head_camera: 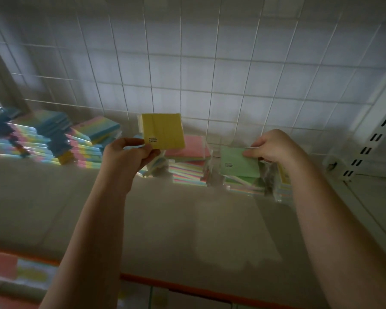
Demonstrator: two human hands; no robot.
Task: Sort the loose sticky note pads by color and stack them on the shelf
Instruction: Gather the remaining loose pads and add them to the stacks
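My left hand (129,155) holds a yellow sticky note pad (163,131) upright above the shelf (187,219), pinching its lower left corner. My right hand (274,147) pinches the right edge of a green pad (237,162), which lies on top of a stack of pads (243,181) at the right. A pink pad (194,143) tops a multicoloured stack (187,172) between my hands. Whether clear wrapping covers the stacks is hard to tell in the dim light.
Leaning piles of pastel rainbow and blue pads (42,139) fill the shelf's back left. A white wire grid (210,74) backs the shelf. A slotted upright (370,141) stands at the right. An orange shelf edge (187,284) runs along the front, more pads (16,270) below it.
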